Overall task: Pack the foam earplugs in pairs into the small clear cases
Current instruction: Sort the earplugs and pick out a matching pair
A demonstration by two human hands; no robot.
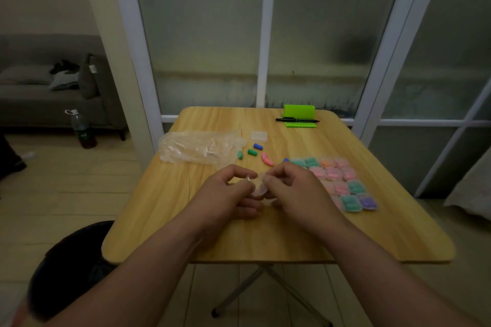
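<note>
Both hands meet over the middle of the wooden table (186,233). My left hand (230,191) and my right hand (293,188) pinch a small clear case (259,185) between their fingertips; what it holds is hidden. Beyond them lie loose earplugs: a blue one (258,146), a green one (252,152), another green one (240,154) by the bag, a pink one (267,159) and a blue one (285,160) half hidden behind my right hand. An empty clear case (259,135) sits farther back. Several filled cases (342,183) lie in rows to the right.
A crumpled clear plastic bag (198,150) lies at the back left of the table. A green stand (299,115) with a black pen (297,120) on it sits at the far edge. A dark stool (71,265) stands to the table's left, a bottle (83,129) on the floor.
</note>
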